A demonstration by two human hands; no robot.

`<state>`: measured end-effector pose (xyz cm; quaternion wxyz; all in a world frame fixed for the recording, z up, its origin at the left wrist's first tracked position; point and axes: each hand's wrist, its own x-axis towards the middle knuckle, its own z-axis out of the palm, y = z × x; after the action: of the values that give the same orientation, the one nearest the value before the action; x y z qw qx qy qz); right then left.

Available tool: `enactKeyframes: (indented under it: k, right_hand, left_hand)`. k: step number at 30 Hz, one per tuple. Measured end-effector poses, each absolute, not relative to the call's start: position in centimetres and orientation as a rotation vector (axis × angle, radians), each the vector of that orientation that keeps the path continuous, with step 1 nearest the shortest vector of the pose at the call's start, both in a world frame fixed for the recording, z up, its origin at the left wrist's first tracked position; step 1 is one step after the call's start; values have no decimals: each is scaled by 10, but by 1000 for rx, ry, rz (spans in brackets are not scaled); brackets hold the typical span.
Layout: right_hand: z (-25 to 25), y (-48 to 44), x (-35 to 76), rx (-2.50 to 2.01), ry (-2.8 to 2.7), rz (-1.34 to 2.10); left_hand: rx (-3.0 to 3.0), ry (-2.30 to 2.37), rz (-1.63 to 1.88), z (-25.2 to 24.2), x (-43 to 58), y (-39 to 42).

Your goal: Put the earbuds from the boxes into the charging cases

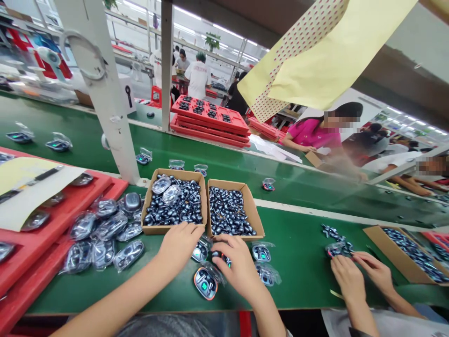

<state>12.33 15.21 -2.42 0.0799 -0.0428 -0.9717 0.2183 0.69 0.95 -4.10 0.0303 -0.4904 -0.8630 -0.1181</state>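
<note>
My left hand point(180, 245) is curled at the front edge of the left carton, around an earbud charging case point(200, 252) with a lit green display; its thumb is hidden. My right hand point(238, 264) is bent, with a small dark earbud point(217, 254) at its thumb and fingertips. Under its palm another lit case point(227, 261) is partly covered. An open case point(206, 283) with green light and orange rim lies in front, between the hands. Two more lit cases, one upper point(261, 253) and one lower point(267, 274), lie to the right.
The left carton point(171, 229) and right carton point(254, 210) hold many loose earbuds. Plastic-wrapped cases point(105, 227) pile up beside red trays point(52, 234) at left. A co-worker's hands point(351, 276) handle earbuds at right. Behind runs a green belt point(224, 164) carrying spaced cases.
</note>
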Motion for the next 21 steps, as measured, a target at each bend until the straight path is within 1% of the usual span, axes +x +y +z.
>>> enactKeyframes:
  k: [2, 5, 10, 14, 17, 21]
  right_hand:
    - [-28, 150, 116, -42, -2945, 501]
    - [-38, 151, 106, 22, -2982, 411]
    - [-51, 158, 101, 57, -2988, 303]
    - [-55, 160, 101, 41, -2897, 237]
    - [-59, 154, 90, -16, -2898, 146]
    - [-52, 147, 80, -43, -2836, 110]
  left_hand:
    - [-1573, -2619, -343, -39, 1, 12]
    - [-1611, -2609, -350, -33, -6, 12]
    - [-1562, -2636, -610, -25, -14, -14]
    - [-1661, -2598, -723, -34, -16, -40]
    - [-1752, -2546, -615, -50, -15, -43]
    - [-1640, -2582, -388, -61, -15, -42]
